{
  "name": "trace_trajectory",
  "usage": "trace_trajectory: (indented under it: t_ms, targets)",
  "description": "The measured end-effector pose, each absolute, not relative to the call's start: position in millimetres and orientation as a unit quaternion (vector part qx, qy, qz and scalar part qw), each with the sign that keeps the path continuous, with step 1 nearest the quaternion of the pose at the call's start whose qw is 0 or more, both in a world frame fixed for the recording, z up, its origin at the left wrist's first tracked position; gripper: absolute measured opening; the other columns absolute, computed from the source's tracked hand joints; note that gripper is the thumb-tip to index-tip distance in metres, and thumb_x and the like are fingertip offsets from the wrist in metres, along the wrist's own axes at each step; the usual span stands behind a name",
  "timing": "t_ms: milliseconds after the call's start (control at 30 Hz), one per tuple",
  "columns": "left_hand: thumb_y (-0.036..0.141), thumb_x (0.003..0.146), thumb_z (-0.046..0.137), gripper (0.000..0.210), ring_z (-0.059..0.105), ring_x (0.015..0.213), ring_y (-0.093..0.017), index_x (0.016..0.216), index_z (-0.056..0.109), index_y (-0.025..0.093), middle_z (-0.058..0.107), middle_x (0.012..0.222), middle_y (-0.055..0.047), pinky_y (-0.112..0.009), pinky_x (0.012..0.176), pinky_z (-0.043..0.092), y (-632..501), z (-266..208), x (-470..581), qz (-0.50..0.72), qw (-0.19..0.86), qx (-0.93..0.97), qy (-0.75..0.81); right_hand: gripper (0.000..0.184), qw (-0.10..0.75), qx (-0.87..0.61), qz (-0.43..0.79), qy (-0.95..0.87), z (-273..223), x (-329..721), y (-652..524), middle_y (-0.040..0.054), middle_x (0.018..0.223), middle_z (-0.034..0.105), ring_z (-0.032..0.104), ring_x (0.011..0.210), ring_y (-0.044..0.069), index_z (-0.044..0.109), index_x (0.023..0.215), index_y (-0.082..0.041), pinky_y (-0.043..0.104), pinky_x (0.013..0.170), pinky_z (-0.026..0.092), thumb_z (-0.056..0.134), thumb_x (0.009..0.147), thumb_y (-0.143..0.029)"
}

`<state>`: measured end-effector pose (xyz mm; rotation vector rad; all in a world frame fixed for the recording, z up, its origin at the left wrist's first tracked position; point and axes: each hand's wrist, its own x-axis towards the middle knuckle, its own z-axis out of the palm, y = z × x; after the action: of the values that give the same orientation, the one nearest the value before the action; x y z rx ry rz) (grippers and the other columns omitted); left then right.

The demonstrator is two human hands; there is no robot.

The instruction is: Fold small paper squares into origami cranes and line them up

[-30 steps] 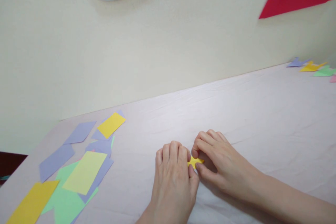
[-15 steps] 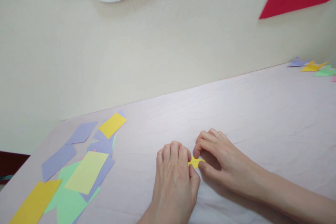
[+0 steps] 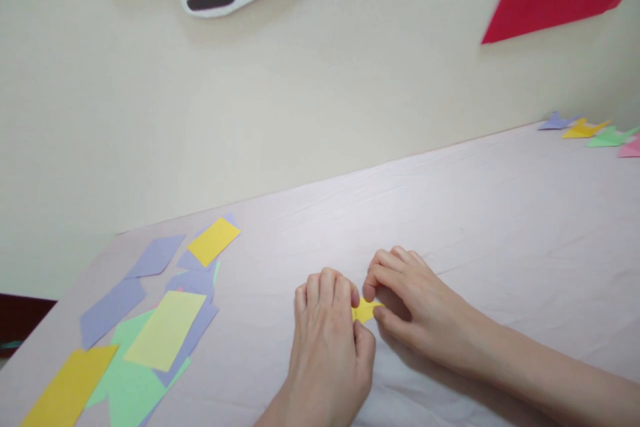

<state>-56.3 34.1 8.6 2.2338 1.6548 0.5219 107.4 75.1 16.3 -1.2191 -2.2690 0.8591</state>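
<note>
A small folded piece of yellow paper (image 3: 366, 310) lies on the pale cloth between my two hands. My left hand (image 3: 327, 340) covers its left part, with the fingers curled and the thumb on the near side. The fingers of my right hand (image 3: 413, 293) are bent round its right end, the thumb tip touching its point. How much of the paper sits under my left hand is hidden.
Loose sheets in purple, green and yellow, such as a pale yellow sheet (image 3: 166, 330), overlap at the left. Folded paper shapes, among them a green one (image 3: 611, 138), stand in a row by the wall (image 3: 320, 93) at the far right. A pale cloth (image 3: 475, 207) covers the table.
The view has shifted slightly, so the wall decorations sit lower and the folded shapes farther left. Both hands stay at the yellow paper, with only small finger movement.
</note>
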Motion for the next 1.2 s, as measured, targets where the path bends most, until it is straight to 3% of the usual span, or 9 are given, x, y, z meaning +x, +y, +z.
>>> trace_trajectory:
  t_ms: [300,467,567,733,833,1067,1200]
  targets:
    - [-0.001,0.072,0.041,0.035,0.047,0.096,-0.024,0.098,0.048,0.021,0.053,0.1,-0.005,-0.041,0.086,0.038,35,10,-67,0.215,0.195,0.78,0.554,0.031,0.21,-0.421,0.302,-0.829,16,112,77,0.0024,0.089,0.057,0.048,0.088,0.021,0.06,0.085,-0.019,0.035,0.08,0.036,0.048,0.069,0.005]
    - [0.008,0.087,0.043,0.021,0.05,0.1,-0.021,0.098,0.055,0.021,0.057,0.103,-0.005,-0.037,0.088,0.041,35,10,-81,0.252,0.21,0.787,0.522,0.02,0.219,-0.392,0.287,-0.846,16,115,76,0.0028,0.096,0.059,0.049,0.094,0.021,0.06,0.089,-0.019,0.036,0.085,0.038,0.065,0.072,-0.009]
    - [0.013,0.091,0.044,0.016,0.052,0.095,-0.02,0.089,0.057,0.021,0.059,0.096,-0.004,-0.035,0.085,0.042,38,13,-81,0.29,0.218,0.769,0.526,0.007,0.246,-0.399,0.286,-0.836,14,114,77,0.0019,0.085,0.06,0.051,0.086,0.019,0.059,0.08,-0.018,0.033,0.08,0.039,0.062,0.082,-0.012]
    - [0.026,0.093,0.046,0.017,0.054,0.082,-0.018,0.081,0.055,0.02,0.059,0.084,-0.002,-0.03,0.074,0.043,49,19,-68,0.391,0.299,0.678,0.547,0.019,0.318,-0.412,0.352,-0.778,13,111,85,-0.0003,0.072,0.056,0.052,0.07,0.015,0.058,0.07,-0.017,0.027,0.066,0.04,0.055,0.089,-0.02]
    - [0.032,0.094,0.046,0.021,0.053,0.075,-0.016,0.08,0.054,0.019,0.057,0.078,-0.001,-0.027,0.069,0.042,59,18,-62,0.433,0.344,0.627,0.549,0.02,0.329,-0.403,0.386,-0.762,16,110,92,-0.0003,0.071,0.057,0.053,0.071,0.015,0.061,0.07,-0.017,0.026,0.066,0.04,0.057,0.088,-0.024]
    - [0.036,0.091,0.051,0.023,0.05,0.072,-0.015,0.077,0.054,0.018,0.055,0.073,0.001,-0.025,0.066,0.039,83,12,-62,0.44,0.406,0.611,0.517,0.029,0.341,-0.407,0.465,-0.708,14,102,112,-0.0026,0.064,0.053,0.047,0.061,0.012,0.06,0.07,-0.017,0.024,0.058,0.036,0.057,0.087,-0.039]
    - [0.037,0.092,0.051,0.021,0.051,0.071,-0.014,0.08,0.053,0.019,0.054,0.074,0.002,-0.023,0.066,0.039,86,10,-64,0.454,0.436,0.593,0.502,0.027,0.357,-0.401,0.507,-0.674,9,101,113,-0.0006,0.068,0.058,0.051,0.067,0.014,0.063,0.073,-0.017,0.025,0.063,0.039,0.058,0.086,-0.039]
